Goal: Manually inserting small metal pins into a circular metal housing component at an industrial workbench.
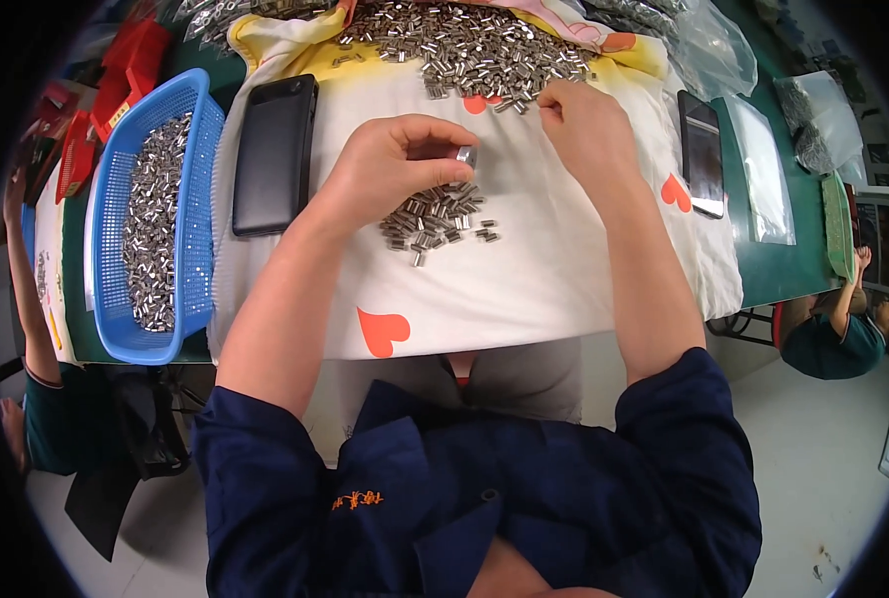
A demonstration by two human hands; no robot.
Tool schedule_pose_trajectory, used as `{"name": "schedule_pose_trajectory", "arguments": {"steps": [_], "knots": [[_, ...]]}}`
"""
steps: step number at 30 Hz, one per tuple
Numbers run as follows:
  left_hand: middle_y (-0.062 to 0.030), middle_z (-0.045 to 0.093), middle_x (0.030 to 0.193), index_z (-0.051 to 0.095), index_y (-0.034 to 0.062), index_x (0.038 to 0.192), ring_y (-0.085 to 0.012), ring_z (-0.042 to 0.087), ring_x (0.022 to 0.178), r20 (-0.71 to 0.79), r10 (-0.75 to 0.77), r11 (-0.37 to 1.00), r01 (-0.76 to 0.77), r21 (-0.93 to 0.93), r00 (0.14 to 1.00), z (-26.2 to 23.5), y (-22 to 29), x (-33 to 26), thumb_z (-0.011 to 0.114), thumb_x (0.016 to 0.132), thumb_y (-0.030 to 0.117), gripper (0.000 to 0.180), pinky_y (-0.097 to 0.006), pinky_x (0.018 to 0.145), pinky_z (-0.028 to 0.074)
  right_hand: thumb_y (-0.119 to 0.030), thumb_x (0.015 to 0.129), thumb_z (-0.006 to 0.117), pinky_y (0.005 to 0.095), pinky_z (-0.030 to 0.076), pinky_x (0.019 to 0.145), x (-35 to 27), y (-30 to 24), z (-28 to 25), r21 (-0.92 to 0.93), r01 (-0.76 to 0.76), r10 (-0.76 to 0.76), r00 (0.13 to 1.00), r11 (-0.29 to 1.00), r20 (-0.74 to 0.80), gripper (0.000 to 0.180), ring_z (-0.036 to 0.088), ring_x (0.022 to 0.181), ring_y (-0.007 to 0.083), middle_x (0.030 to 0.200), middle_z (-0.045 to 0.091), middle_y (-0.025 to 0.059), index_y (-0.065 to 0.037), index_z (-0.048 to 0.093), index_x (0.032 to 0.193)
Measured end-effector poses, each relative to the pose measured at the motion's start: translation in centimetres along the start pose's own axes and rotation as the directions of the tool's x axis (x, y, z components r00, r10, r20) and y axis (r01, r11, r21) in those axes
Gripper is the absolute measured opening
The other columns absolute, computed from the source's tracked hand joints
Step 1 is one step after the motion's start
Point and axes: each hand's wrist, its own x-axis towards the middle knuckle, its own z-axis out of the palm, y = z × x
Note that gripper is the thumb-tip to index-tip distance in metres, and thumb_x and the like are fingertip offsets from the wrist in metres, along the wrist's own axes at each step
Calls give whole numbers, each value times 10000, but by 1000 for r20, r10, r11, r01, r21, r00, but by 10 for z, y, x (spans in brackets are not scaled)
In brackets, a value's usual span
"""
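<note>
Between the thumb and fingers of my left hand [405,159] is a small shiny metal cylinder [467,156], held above the cloth. Just below that hand lies a small heap of metal cylinders [435,214]. My right hand [589,130] is at the near right edge of a large pile of the same metal cylinders [474,50], its fingers curled and pinched together. Whatever those fingertips hold, if anything, is hidden. Under both hands spreads a white cloth [524,269] with red heart prints.
To the left stand a blue plastic basket [202,199] of metal cylinders and a black case [275,154]. A phone [702,149] and a clear plastic bag [760,169] lie to the right. Red bins [126,70] sit at the far left. Co-workers sit on both sides.
</note>
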Motion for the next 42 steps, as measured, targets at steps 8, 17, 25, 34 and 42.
{"name": "schedule_pose_trajectory", "arguments": {"steps": [8,17,25,34,42], "knots": [[-58,610,920,582,-25,988,-98,579,811,-55,0,999,-2,-37,999,-2,2,0,627,741,-17,251,-210,742,477,-59,745,544,247,438,627,-8,-18,-10,511,-51,-13,993,858,121,126,545,672,120,743,600,41,-28,607,850],[-73,620,874,570,-36,999,-109,593,793,-77,46,984,-58,-166,996,-3,2,2,633,748,28,267,-213,705,484,-39,751,552,208,438,655,-16,-33,-4,791,-179,-136,940,586,314,155,526,712,67,783,581,7,-15,590,899],[-71,621,889,578,-41,982,-110,589,813,-71,82,987,-91,-133,994,-2,-1,2,633,735,-13,255,-217,724,482,-37,723,573,247,470,627,-21,-42,-7,690,79,-225,967,719,123,136,572,679,138,760,592,66,-28,573,859],[-75,632,866,590,-43,972,-104,594,779,-56,57,984,-66,-168,997,-5,1,-1,645,731,1,252,-217,712,487,-44,710,586,270,470,607,-22,-44,-9,622,227,-285,958,750,-5,128,581,669,185,737,582,77,-28,564,836],[-72,630,875,594,-37,972,-97,590,781,-15,39,989,-41,-139,999,-4,0,-3,654,723,4,259,-204,711,480,-47,713,640,201,423,642,-13,-34,-12,648,-66,-170,940,758,295,124,508,671,71,730,560,-7,-29,581,821]]}}
